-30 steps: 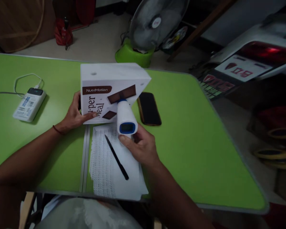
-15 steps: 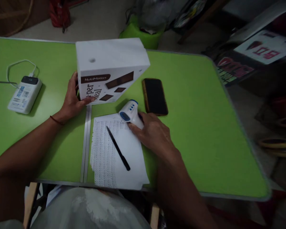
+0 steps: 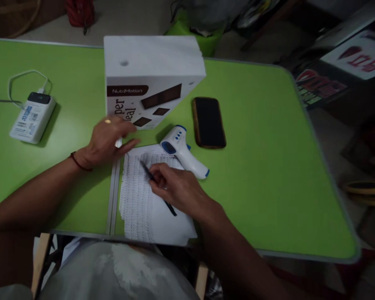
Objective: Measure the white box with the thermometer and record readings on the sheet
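One pen, one "NutriMotion" box, one white-and-blue thermometer — green table.
Right hand: fingers pinching the pen over printed sheets. Left hand: released, fingers loose by the box — contact unclear. Thermometer beside the sheets; one phone; one power bank, label illegible.

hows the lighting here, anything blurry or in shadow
Head view: dim overall, darker beyond the green table; head view: fingers of the left hand look slightly blurred; head view: soft shadows beside the power bank and thermometer; head view: the box's NutriMotion lettering is readable.
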`<state>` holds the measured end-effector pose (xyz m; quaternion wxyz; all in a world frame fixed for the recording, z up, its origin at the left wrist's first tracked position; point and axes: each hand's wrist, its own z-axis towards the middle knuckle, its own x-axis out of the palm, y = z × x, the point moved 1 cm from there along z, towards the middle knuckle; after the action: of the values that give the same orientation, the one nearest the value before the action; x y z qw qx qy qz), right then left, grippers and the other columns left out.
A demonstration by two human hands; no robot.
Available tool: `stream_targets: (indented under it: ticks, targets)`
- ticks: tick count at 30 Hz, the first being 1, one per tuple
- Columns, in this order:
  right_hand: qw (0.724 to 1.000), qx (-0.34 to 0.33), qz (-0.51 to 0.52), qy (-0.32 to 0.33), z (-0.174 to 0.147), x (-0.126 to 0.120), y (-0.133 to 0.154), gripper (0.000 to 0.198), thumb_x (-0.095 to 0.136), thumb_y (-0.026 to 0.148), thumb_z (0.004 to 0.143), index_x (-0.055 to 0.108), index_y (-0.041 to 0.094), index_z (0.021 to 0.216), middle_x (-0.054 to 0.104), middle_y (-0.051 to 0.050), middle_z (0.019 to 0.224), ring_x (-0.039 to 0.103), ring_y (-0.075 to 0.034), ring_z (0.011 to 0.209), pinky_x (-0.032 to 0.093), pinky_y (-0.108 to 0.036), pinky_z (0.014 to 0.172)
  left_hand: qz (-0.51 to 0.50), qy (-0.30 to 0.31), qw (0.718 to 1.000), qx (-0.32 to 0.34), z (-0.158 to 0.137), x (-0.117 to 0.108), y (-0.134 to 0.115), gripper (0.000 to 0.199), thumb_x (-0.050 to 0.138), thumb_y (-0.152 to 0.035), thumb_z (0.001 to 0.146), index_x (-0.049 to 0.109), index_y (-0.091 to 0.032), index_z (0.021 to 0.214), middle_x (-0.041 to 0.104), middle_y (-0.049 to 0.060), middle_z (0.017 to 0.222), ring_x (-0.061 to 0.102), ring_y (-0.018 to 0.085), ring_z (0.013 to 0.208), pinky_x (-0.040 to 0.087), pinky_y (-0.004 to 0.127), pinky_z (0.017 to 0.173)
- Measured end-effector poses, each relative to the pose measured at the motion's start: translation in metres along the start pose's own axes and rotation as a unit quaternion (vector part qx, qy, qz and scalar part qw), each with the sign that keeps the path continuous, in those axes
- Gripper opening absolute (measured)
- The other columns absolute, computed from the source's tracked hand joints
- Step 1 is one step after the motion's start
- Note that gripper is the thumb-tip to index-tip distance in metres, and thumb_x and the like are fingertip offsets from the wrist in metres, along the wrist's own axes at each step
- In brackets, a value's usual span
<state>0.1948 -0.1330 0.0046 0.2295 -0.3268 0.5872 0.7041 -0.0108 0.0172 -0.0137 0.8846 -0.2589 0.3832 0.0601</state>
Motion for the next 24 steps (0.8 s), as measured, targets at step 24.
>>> stream_targets:
  ticks: [24]
  targets:
    - [0.937,0.173,0.203,-0.225,0.006,0.016,-0.012,0.005,0.065,0.025,0.07,0.068,0.026,0.074,0.067,0.002,0.064,0.059,-0.015,0.056,0.05,-0.031,0.053,-0.011,0.254,0.966,0.048,0.003,0.021,-0.001,0.051,0.06,-0.062,0.089,0.061,-0.018,0.115,0.064,0.012,0.11,0.059,0.03,0.103,0.045,0.046,0.1]
